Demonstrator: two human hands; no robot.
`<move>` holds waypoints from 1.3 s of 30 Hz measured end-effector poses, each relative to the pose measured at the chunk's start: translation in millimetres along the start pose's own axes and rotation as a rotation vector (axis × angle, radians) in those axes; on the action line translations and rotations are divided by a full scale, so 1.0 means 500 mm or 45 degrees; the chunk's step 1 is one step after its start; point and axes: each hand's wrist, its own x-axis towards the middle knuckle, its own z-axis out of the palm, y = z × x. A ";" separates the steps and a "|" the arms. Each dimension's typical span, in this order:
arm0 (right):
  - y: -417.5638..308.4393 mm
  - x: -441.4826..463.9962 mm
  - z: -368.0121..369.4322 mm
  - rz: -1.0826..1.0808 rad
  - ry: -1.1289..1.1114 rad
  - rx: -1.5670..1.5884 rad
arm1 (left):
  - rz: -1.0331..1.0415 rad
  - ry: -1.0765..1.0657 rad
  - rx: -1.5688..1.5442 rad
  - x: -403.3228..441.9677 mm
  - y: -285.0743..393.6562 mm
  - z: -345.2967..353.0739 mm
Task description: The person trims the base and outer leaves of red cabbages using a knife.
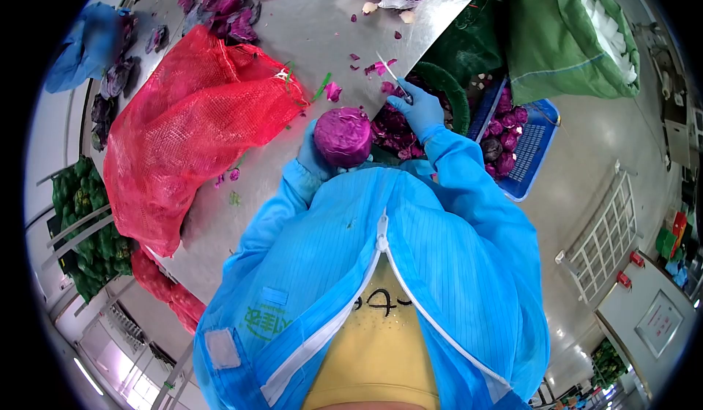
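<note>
A peeled red cabbage (342, 137) rests in my left hand (313, 154), whose blue-gloved fingers curve around its left side and underside. My right hand (421, 108), also gloved in blue, is closed round the handle of a knife (392, 71); the thin blade points up and to the left, away from the cabbage. Below and between the hands lies a heap of purple cabbage leaf scraps (393, 126), partly hidden by my right arm. Small purple leaf bits are scattered on the metal table (315, 44) just beyond the cabbage.
A red mesh sack (190, 132) lies across the table at left. Loose outer leaves (227, 7) are piled at the far left, near another person's blue sleeve (88, 47). On my right stand a blue crate (538, 146) of trimmed cabbages and a green sack (564, 36).
</note>
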 end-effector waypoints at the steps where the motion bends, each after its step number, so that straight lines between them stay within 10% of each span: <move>1: -0.026 -0.016 -0.009 -0.037 0.036 -0.252 | 0.001 0.001 -0.003 0.000 0.003 -0.003; 9: -0.113 -0.051 -0.022 -0.590 -0.641 0.278 | -0.132 -0.227 0.208 0.001 0.023 -0.022; 14: -0.109 -0.048 -0.034 -0.428 -0.741 0.275 | -0.087 -0.053 0.273 -0.005 0.014 -0.010; 20: -0.077 -0.063 0.017 -0.884 -0.097 0.040 | -0.092 -0.082 0.323 -0.002 0.013 -0.032; 22: -0.064 -0.051 0.029 -0.154 0.085 0.650 | -0.053 -0.098 0.339 -0.009 0.010 -0.018; 26: -0.027 -0.023 0.010 0.090 0.049 0.355 | 0.094 -0.117 0.336 -0.009 0.015 -0.030; 31: -0.020 -0.032 -0.005 -0.237 0.213 -0.246 | 0.001 -0.422 0.248 0.007 0.021 -0.035; 34: -0.095 -0.060 -0.026 -0.172 -0.589 0.892 | 0.691 -0.491 1.663 0.046 0.018 -0.078; 37: -0.140 -0.071 -0.023 -0.398 -0.716 0.745 | 1.054 -0.436 1.980 0.049 -0.005 -0.036; 39: -0.152 -0.063 -0.032 -0.418 -0.744 0.624 | 0.407 -0.630 0.880 0.027 -0.002 -0.005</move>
